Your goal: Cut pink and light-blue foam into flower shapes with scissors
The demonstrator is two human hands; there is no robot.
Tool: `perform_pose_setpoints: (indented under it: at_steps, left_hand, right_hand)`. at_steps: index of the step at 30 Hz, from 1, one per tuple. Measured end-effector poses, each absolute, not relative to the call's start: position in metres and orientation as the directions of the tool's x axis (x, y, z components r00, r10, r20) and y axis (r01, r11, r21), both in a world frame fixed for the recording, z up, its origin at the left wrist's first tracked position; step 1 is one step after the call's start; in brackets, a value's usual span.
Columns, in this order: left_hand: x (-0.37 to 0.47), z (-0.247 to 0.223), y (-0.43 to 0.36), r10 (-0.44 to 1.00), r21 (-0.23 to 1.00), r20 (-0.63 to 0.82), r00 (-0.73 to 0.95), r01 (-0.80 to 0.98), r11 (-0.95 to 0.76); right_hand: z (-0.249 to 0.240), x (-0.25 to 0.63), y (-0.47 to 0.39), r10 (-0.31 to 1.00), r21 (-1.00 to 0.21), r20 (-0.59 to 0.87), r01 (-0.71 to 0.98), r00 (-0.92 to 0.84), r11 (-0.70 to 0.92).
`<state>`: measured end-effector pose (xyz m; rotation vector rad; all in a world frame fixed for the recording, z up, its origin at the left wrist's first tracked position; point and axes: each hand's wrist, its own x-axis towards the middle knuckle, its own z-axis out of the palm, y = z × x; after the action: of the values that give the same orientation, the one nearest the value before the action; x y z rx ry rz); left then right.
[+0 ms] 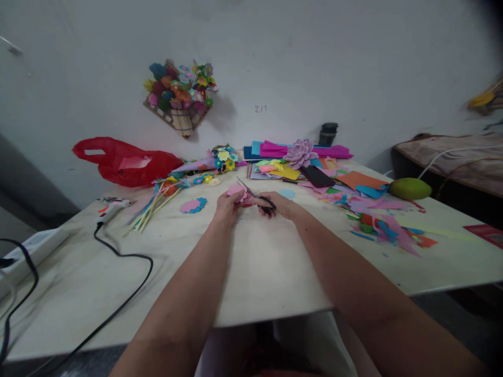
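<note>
In the middle of the head view, my left hand is closed on a pink scalloped flower cutout. My right hand grips a pair of scissors by its black handles, and the blades point up and left beside the pink piece. Whether the blades touch its edge I cannot tell. To the left of my hands, pink and blue scalloped cutouts lie overlapping on the table. A pale blue round piece lies just beyond my right hand.
A glue gun with a black cord and a white power strip occupy the left side. Behind are a red bag, yellow sticks and craft flowers. Coloured scraps, a dark phone and a green oval object lie right.
</note>
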<state>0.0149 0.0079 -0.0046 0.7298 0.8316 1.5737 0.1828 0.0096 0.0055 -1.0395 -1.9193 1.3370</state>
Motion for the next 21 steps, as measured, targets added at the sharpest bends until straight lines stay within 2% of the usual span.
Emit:
perform_pose_setpoints:
  at_steps: [21]
  left_hand:
    - [0.0139, -0.0112, 0.0123, 0.983, 0.853, 0.109, -0.150, -0.494, -0.170]
  right_hand:
    - [0.0034, 0.1809, 0.0107, 0.861, -0.941, 0.023, 0.280, -0.508, 0.190]
